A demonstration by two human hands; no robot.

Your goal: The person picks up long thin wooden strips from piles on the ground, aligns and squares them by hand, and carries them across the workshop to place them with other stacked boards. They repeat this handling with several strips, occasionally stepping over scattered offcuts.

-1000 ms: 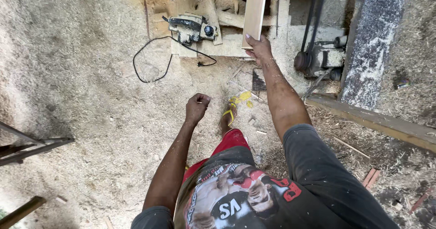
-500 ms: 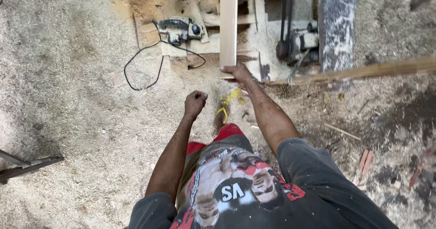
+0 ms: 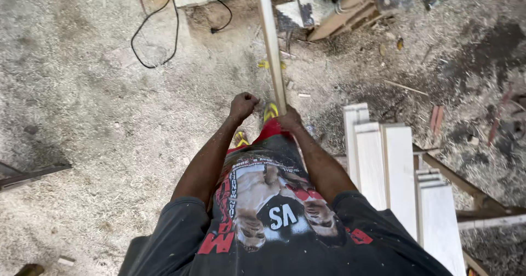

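The right hand [image 3: 289, 118] gripped the board [image 3: 270, 40] low — steady its end; the left hand [image 3: 243, 105] was fisted, empty.

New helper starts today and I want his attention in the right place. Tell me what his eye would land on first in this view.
First the long pale wooden strip, gripped at its near end by the right hand and running up the middle of the view. Next the left hand, closed in a fist beside it and holding nothing visible. Then the stack of white boards at the right, and the black cable looping over the sawdust-covered floor at upper left.
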